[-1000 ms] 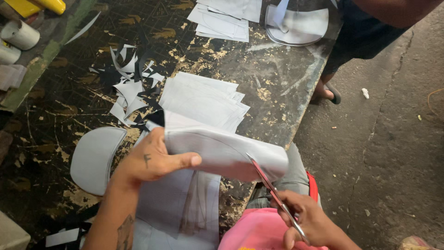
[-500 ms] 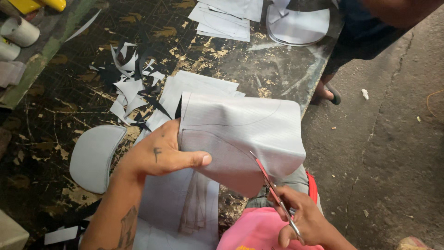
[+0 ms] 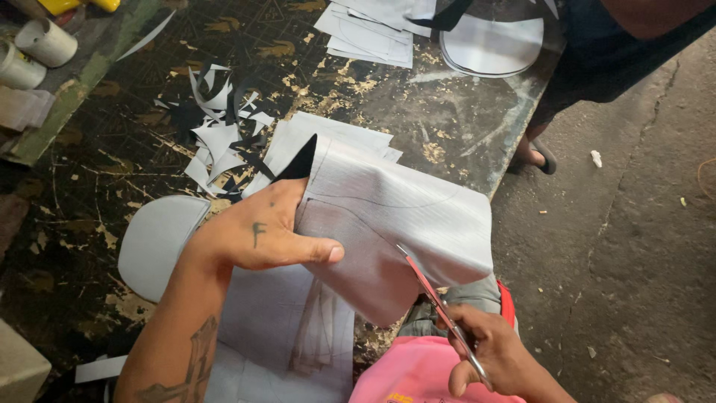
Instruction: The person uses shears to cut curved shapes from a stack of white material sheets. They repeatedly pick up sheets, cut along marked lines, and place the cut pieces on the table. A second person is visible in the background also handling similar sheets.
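Note:
My left hand (image 3: 257,235) grips a grey fabric sheet (image 3: 403,216) with a pencilled curve on it, holding it up over the near edge of the worktable (image 3: 149,149). The thumb presses on the sheet's front face. My right hand (image 3: 492,354) holds red-handled scissors (image 3: 436,306), whose blades bite into the sheet's lower edge along the drawn line. Under the sheet lies a stack of similar grey pieces (image 3: 283,328).
A cut rounded grey piece (image 3: 153,242) lies left of my wrist. Black and white offcuts (image 3: 220,127) are scattered behind. More grey sheets (image 3: 373,26) and rounded pieces (image 3: 492,45) sit at the far edge by another person (image 3: 597,52). Tape rolls (image 3: 33,52) stand top left.
My left hand has unfolded and raised the grey sheet so its marked face shows. The scissors have moved up into its lower edge.

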